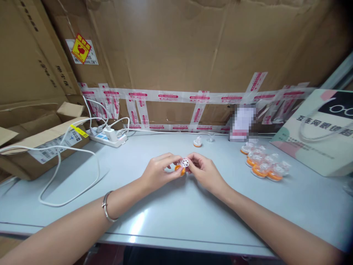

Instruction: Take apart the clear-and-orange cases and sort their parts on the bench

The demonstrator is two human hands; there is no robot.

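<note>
Above the middle of the table, my left hand (162, 168) pinches a small round orange cap (180, 170). Close against it, my right hand (202, 167) grips a small white spoked disc (185, 163) between thumb and fingers. The cap and the disc are side by side; whether they touch is hard to tell. Just beyond my hands stands a small clear dome-shaped piece with an orange base (197, 141). Beside that one is a clear piece (210, 137) with no orange showing.
Several clear pieces with orange bases (261, 163) cluster at the right, near a printed paper bag (317, 132). A power strip (110, 137) with looping white cables and an open cardboard box (41, 141) are at the left. Taped cardboard (171, 48) walls the back.
</note>
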